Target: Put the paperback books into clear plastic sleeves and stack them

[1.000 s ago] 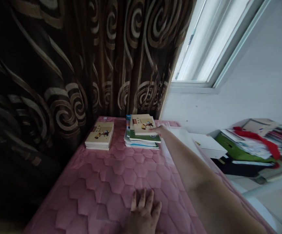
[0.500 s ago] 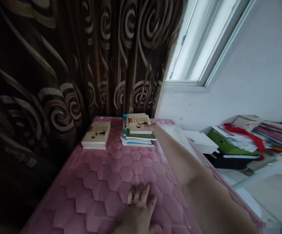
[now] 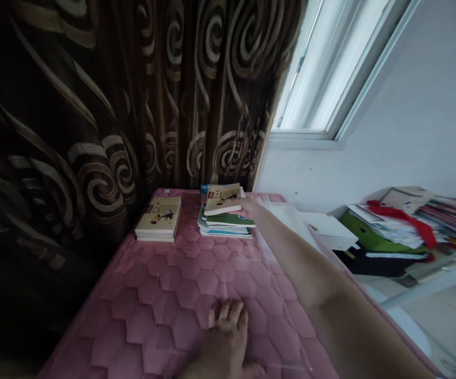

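Observation:
My right hand [image 3: 248, 208] reaches far out and pinches the right edge of a beige book [image 3: 220, 200] with a small cartoon picture on its cover. That book sits slightly tilted on a pile of books [image 3: 228, 230], where a green-edged one lies directly beneath it. To the left stands a neat stack of similar beige books [image 3: 159, 217], apart from both hands. Nearer to me, my left hand [image 3: 228, 334] rests palm down on the pink quilted cover [image 3: 164, 305], fingers out and holding nothing. The fingertips under the held book are hidden.
A dark curtain [image 3: 196, 95] with swirls hangs behind and left of the books. At right are a white box [image 3: 328, 231], a green folder [image 3: 373, 231] with papers and a red cloth [image 3: 405, 223]. A window [image 3: 318, 68] is above, beside a white wall.
The top beige book has been shifted slightly to the left and tilted, with my right hand at its edge. My left hand stays on the cover. The view has shifted slightly.

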{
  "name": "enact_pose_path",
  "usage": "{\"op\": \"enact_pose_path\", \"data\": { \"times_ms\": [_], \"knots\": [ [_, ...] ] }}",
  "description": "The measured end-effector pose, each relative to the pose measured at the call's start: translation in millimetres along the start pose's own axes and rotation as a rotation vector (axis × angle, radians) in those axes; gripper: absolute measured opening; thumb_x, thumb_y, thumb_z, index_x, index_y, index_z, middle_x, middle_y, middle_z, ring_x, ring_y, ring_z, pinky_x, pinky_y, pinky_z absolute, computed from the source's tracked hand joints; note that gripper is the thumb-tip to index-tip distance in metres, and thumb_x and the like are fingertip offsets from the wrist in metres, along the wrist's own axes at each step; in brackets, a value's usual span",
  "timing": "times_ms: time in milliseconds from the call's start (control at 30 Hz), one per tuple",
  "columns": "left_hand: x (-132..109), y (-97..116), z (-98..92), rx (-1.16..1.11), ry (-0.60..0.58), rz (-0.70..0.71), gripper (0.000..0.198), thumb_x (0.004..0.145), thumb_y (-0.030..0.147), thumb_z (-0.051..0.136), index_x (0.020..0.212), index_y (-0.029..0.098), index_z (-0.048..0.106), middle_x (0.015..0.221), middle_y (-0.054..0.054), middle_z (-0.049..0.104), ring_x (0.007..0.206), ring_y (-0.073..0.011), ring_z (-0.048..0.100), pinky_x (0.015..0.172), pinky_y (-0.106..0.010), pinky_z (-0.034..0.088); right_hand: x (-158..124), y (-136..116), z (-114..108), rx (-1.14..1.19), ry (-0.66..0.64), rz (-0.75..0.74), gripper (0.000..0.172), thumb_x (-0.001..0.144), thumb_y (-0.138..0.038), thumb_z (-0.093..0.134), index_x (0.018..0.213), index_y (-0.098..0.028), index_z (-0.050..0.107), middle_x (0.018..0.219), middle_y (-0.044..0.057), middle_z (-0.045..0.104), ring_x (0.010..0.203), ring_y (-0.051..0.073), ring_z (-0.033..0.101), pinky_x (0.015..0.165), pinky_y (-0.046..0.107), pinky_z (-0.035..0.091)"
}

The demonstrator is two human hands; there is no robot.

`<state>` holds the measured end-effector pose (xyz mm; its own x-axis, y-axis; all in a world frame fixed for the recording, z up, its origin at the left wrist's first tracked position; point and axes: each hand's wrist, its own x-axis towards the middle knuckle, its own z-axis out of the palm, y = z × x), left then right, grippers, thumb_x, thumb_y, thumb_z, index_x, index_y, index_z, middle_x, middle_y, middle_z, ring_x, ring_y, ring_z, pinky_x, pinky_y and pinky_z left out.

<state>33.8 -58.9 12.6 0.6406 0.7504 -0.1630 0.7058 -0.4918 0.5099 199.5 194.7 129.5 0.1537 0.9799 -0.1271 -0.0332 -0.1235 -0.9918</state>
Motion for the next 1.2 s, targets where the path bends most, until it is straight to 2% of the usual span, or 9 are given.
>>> {"op": "enact_pose_path", "data": {
  "times_ms": [100, 233, 367, 467, 567, 767, 933, 1100, 1200],
  "knots": [
    [-2, -2, -5.7, 0.028, -0.008, 0.028, 0.087, 0.081, 0.063, 0.05, 0.148, 0.012, 0.027, 0.156, -0.016, 0.022, 0.143, -0.0344, 0.019, 0.116, -0.056, 0.013, -26, -3, -5, 0.067, -0.064, 0.024, 0.02, 0.086, -0.017, 0.061, 0.103, -0.008, 0.059, 0.098, 0.012, 0.07, 0.091, 0.02, 0.065, 0.076, 0.034, 0.057],
    [-3, -5, -6.9, 0.035, 0.015, 0.041, 0.072, 0.085, 0.055, 0.049, 0.144, 0.016, 0.036, 0.155, -0.012, 0.03, 0.142, -0.0298, 0.024, 0.117, -0.053, 0.014, -88, 11, -34, 0.168, -0.118, -0.043, 0.02, 0.079, -0.018, 0.063, 0.099, -0.015, 0.061, 0.1, 0.008, 0.072, 0.09, 0.021, 0.068, 0.07, 0.033, 0.059],
    [-2, -2, -2.2, 0.099, 0.102, 0.011, 0.043, 0.091, 0.026, 0.041, 0.132, 0.018, 0.051, 0.15, -0.01, 0.039, 0.139, -0.0268, 0.031, 0.117, -0.051, 0.015, -167, 48, -74, 0.191, -0.061, -0.061, 0.028, 0.072, -0.031, 0.071, 0.099, -0.024, 0.064, 0.105, 0.004, 0.072, 0.097, 0.024, 0.067, 0.073, 0.032, 0.06],
    [-2, -4, -6.1, 0.071, 0.076, 0.012, 0.051, 0.084, 0.008, 0.039, 0.132, 0.017, 0.051, 0.146, -0.012, 0.043, 0.135, -0.0252, 0.037, 0.115, -0.046, 0.024, -214, 82, -93, 0.201, -0.014, -0.024, 0.034, 0.071, -0.037, 0.074, 0.102, -0.029, 0.065, 0.113, 0.003, 0.07, 0.104, 0.024, 0.065, 0.078, 0.032, 0.059],
    [-2, -11, -18.0, -0.037, 0.059, 0.127, 0.051, 0.08, 0.011, 0.048, 0.129, 0.024, 0.054, 0.138, -0.007, 0.051, 0.128, -0.0224, 0.045, 0.113, -0.039, 0.03, -241, 118, -100, 0.242, 0.03, 0.103, 0.04, 0.07, -0.045, 0.073, 0.104, -0.027, 0.063, 0.112, 0.006, 0.07, 0.1, 0.029, 0.066, 0.069, 0.038, 0.06],
    [-1, -33, -39.2, -0.172, -0.016, 0.161, 0.027, 0.074, 0.007, 0.056, 0.092, 0.023, 0.069, 0.109, -0.003, 0.065, 0.11, -0.0186, 0.057, 0.099, -0.03, 0.042, -250, 163, -104, 0.151, -0.023, 0.279, 0.048, 0.071, -0.048, 0.067, 0.112, -0.026, 0.054, 0.119, 0.009, 0.065, 0.099, 0.028, 0.066, 0.068, 0.039, 0.06],
    [-2, -36, -44.1, -0.185, 0.164, -0.056, 0.018, 0.078, 0.016, 0.061, 0.095, 0.021, 0.065, 0.114, -0.005, 0.062, 0.106, -0.0205, 0.059, 0.096, -0.035, 0.045, -244, 157, -114, -0.137, -0.076, 0.438, 0.04, 0.072, -0.042, 0.063, 0.107, -0.023, 0.056, 0.105, 0.007, 0.068, 0.094, 0.025, 0.067, 0.067, 0.033, 0.058],
    [-2, -32, -36.8, -0.174, 0.123, -0.044, 0.077, 0.075, 0.035, 0.07, 0.141, 0.016, 0.037, 0.154, -0.014, 0.03, 0.141, -0.0274, 0.028, 0.116, -0.043, 0.025, -230, 132, -122, -0.641, -0.311, 0.298, 0.034, 0.079, -0.051, 0.056, 0.082, -0.018, 0.062, 0.076, 0.004, 0.068, 0.068, 0.02, 0.065, 0.059, 0.029, 0.053],
    [-1, -30, -32.2, -0.159, 0.094, -0.055, 0.096, 0.068, 0.043, 0.074, 0.147, 0.015, 0.026, 0.156, -0.016, 0.023, 0.144, -0.0309, 0.019, 0.118, -0.048, 0.019, -210, 118, -117, -0.84, -0.287, 0.204, 0.039, 0.085, -0.053, 0.049, 0.077, -0.017, 0.062, 0.08, 0.006, 0.069, 0.075, 0.02, 0.065, 0.061, 0.027, 0.049]
  ]
}}
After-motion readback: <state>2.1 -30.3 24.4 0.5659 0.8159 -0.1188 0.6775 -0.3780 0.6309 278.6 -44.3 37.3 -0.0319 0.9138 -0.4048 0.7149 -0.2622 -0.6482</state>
